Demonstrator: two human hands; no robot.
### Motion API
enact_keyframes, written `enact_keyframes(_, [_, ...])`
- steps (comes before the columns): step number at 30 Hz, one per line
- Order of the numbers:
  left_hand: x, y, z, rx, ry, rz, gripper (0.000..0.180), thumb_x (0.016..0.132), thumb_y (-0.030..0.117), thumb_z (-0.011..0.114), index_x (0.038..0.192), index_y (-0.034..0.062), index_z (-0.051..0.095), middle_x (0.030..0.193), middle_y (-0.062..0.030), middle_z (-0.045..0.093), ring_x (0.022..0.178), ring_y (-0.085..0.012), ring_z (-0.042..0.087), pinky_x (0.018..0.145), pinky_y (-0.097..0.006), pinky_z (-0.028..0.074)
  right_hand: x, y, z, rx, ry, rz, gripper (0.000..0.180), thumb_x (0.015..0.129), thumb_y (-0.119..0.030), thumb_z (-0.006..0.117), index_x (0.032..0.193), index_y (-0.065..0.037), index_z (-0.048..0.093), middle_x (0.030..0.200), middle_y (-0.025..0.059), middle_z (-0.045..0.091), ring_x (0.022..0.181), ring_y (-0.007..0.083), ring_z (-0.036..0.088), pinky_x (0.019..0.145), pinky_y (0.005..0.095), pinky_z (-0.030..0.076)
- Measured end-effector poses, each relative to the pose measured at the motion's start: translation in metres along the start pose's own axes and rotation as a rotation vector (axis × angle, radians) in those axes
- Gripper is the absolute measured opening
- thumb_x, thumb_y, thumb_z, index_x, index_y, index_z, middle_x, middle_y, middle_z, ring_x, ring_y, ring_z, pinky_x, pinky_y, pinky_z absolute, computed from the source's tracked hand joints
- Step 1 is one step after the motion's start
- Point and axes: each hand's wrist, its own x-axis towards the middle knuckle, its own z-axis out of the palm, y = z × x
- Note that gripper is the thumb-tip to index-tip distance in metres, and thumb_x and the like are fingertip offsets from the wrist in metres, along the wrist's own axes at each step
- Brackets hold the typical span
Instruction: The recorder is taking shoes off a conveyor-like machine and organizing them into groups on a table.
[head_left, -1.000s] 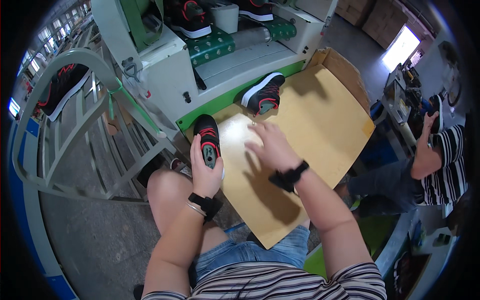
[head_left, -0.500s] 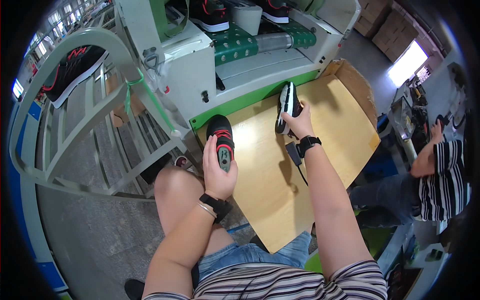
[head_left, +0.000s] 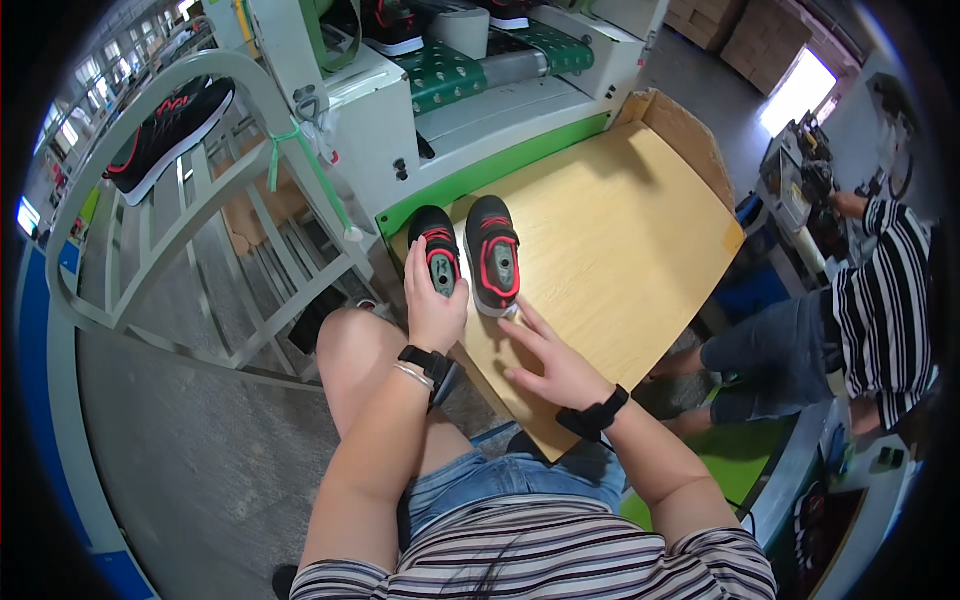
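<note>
Two black sneakers with red laces and trim lie side by side, soles down, at the left end of the wooden board (head_left: 620, 250), toes pointing away from me. My left hand (head_left: 435, 322) wraps round the heel of the left sneaker (head_left: 432, 228), thumb on one side and fingers on the other. Behind the heel of the right sneaker (head_left: 491, 250), my right hand (head_left: 558, 368) has its fingers spread. Its fingertips are at the heel, and I cannot tell if they touch it.
Beyond the board stands a machine with a green studded conveyor belt (head_left: 450, 82), carrying more sneakers (head_left: 392, 28). A grey metal rack (head_left: 105, 290) at left holds another black sneaker (head_left: 172, 135). Cardboard (head_left: 690, 140) edges the board's far right. A person in a striped shirt (head_left: 885, 300) works at right.
The right sneaker, earlier held on its side farther right, now lies sole down beside the left one. My right hand has come nearer and let go of it. The left hand keeps its hold.
</note>
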Motion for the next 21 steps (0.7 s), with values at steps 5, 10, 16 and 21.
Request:
enact_keyframes(5, [0.000, -0.005, -0.005, -0.083, 0.014, -0.021, 0.081, 0.083, 0.004, 0.071, 0.154, -0.0012, 0.032, 0.151, -0.0233, 0.041, 0.141, -0.0363, 0.042, 0.119, -0.042, 0.033, -0.053, 0.023, 0.036, -0.505, -0.097, 0.149, 0.076, 0.098, -0.047, 0.061, 0.161, -0.018, 0.030, 0.169, 0.0190, 0.017, 0.154, 0.0459, 0.015, 0.122, 0.0603, 0.017])
enact_keyframes(10, [0.001, -0.014, 0.002, -0.066, 0.028, 0.035, 0.083, 0.081, 0.005, 0.075, 0.153, -0.0021, 0.033, 0.152, -0.0248, 0.041, 0.144, -0.0376, 0.040, 0.121, -0.041, 0.030, -0.052, 0.022, 0.041, -0.449, -0.128, 0.224, 0.077, 0.098, -0.054, 0.057, 0.163, -0.022, 0.028, 0.171, 0.0182, 0.012, 0.157, 0.0436, 0.005, 0.124, 0.0582, 0.005])
enact_keyframes(16, [-0.010, -0.009, -0.002, -0.048, -0.049, -0.023, 0.094, 0.088, 0.025, 0.077, 0.159, -0.0011, 0.021, 0.160, -0.0301, 0.030, 0.151, -0.0393, 0.031, 0.123, -0.041, 0.027, -0.053, 0.025, 0.045, -0.452, -0.111, 0.198, 0.078, 0.097, -0.052, 0.059, 0.162, -0.021, 0.029, 0.170, 0.0194, 0.013, 0.157, 0.0441, 0.007, 0.124, 0.0587, 0.006])
enact_keyframes(21, [-0.002, -0.005, 0.005, -0.220, -0.078, -0.073, 0.087, 0.088, 0.005, 0.073, 0.157, -0.0057, 0.021, 0.163, -0.0233, 0.029, 0.151, -0.0318, 0.032, 0.125, -0.039, 0.022, -0.055, 0.037, 0.040, -0.476, -0.102, 0.190, 0.076, 0.100, -0.052, 0.055, 0.163, -0.020, 0.026, 0.169, 0.0218, 0.014, 0.156, 0.0455, 0.007, 0.124, 0.0605, 0.009])
